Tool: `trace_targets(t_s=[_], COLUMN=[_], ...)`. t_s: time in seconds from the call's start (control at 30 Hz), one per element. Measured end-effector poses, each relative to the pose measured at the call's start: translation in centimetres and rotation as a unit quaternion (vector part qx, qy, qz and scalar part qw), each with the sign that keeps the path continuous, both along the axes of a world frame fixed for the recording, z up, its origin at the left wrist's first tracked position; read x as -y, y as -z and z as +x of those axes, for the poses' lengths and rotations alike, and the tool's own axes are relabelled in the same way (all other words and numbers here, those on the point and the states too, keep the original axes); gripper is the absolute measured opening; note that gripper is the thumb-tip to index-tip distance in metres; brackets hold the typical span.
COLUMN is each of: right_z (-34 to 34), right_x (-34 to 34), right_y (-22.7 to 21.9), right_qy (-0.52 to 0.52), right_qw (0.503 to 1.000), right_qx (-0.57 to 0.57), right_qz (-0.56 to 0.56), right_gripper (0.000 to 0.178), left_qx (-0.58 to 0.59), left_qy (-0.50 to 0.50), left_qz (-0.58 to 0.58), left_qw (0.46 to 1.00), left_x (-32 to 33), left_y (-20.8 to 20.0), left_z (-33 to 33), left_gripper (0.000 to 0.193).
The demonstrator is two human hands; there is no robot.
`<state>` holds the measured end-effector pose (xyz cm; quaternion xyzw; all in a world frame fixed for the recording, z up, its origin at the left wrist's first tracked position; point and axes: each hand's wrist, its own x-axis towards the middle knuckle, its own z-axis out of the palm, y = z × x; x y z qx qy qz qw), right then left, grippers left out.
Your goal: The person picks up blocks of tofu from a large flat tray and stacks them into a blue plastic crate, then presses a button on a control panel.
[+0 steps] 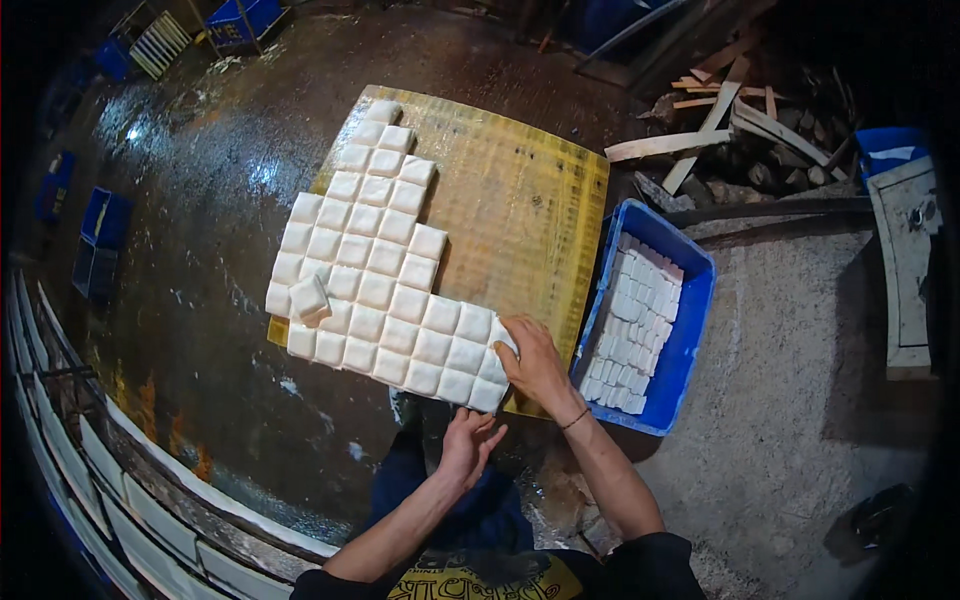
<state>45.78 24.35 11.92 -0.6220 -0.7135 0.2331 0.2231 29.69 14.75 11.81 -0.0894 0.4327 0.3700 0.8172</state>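
Rows of white square blocks that look like tofu [375,290] lie close together on a yellow board [520,210], covering its left and near parts. One loose block [310,298] rests tilted on top of the others at the left. My right hand [538,365] is curled round the right end of the near rows, its thumb and fingers against the end blocks. At the near edge of the board, my left hand [468,447] has its fingers apart, with the fingertips at the front side of the blocks. The undersides of those fingertips are hidden.
Just right of the board stands a blue crate [690,340] holding several stacked white blocks. Wood scraps [720,130] and rubble lie beyond it. Blue bins [98,240] sit on the wet floor [230,180] at left. Slatted racking [110,470] curves along the lower left.
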Motion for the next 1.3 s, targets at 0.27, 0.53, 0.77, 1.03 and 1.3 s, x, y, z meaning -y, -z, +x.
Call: trace_targets(t_s=[0.27, 0.53, 0.77, 1.03, 1.3], right_z=[0.6, -1.5, -0.2, 0.9, 2.9], right_x=[-2.8, 0.0, -1.7, -3.1, -2.6], right_y=[-2.0, -1.0, -1.7, -2.8, -1.8], right_qy=[0.053, 0.025, 0.053, 0.025, 0.031], right_qw=[0.983, 0.997, 0.992, 0.962, 0.946], right_qx=[0.012, 0.058, -0.006, -0.108, -0.209], right_qz=[-0.175, -0.032, -0.111, -0.249, -0.245], right_gripper=[0.055, 0.046, 0.044, 0.045, 0.049], left_qx=[-0.024, -0.014, -0.001, -0.003, -0.012], left_qy=[-0.015, -0.022, -0.026, -0.028, -0.014], left_qz=[0.037, 0.045, 0.056, 0.057, 0.061], left_qw=[0.999, 0.999, 0.998, 0.998, 0.998], left_x=[0.3, 1.4, 1.4, 1.4, 1.6], left_y=[-0.8, -0.3, -0.5, -0.5, -0.3], left_z=[0.0, 0.6, 1.0, 0.8, 0.5], left_gripper=[0.031, 0.049, 0.052, 0.05, 0.05])
